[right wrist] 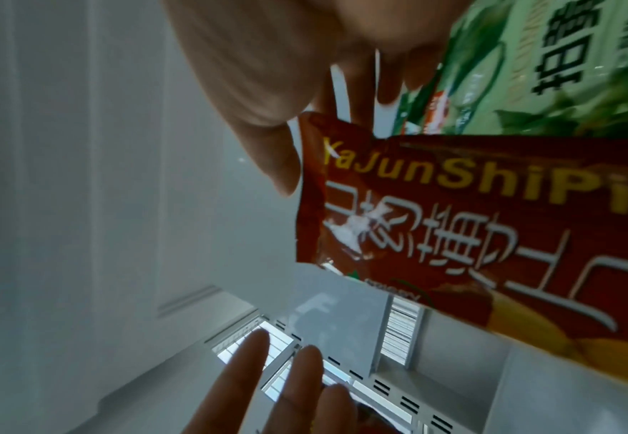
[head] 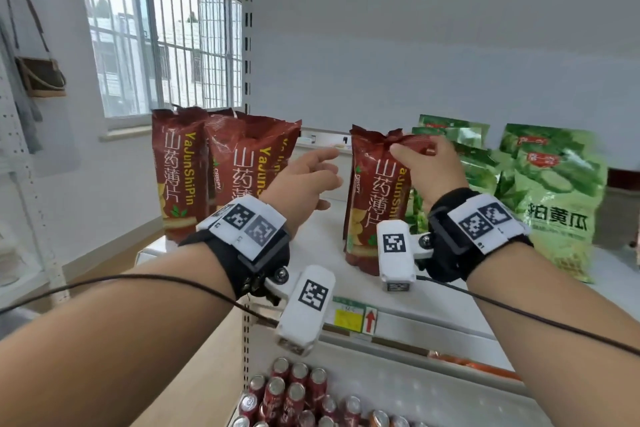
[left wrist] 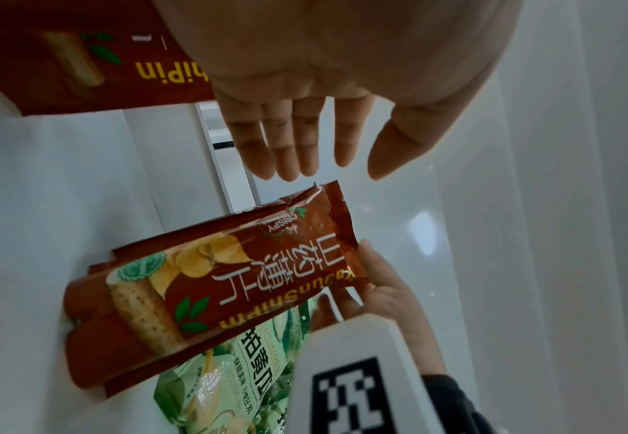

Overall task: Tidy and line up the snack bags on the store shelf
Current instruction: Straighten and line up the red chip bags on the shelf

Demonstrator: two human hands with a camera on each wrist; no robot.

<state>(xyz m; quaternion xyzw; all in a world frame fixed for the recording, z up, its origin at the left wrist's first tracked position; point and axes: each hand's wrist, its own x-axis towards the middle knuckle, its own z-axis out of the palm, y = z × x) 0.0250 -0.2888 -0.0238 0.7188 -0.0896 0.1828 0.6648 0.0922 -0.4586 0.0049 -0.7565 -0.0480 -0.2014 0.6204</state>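
Red snack bag stands upright on the white shelf, long axis vertical, in the gap between the red bag group at the left end and the green bags to its right. Right hand pinches its crimped top edge, thumb in front, fingers curled behind. Left hand hovers with fingers straight and spread, holding nothing, between the group and the held bag, just left of the bag's side; contact not visible, probably none. So the right hand has it, the left is the nearer one to steady its free side. Likely step: slide it left to join the red row. There may be a second red bag behind it, hard to tell. Shelf is smooth, glossy, price label on the front edge, cans on the tier below. Barred window back left, plain wall behind.
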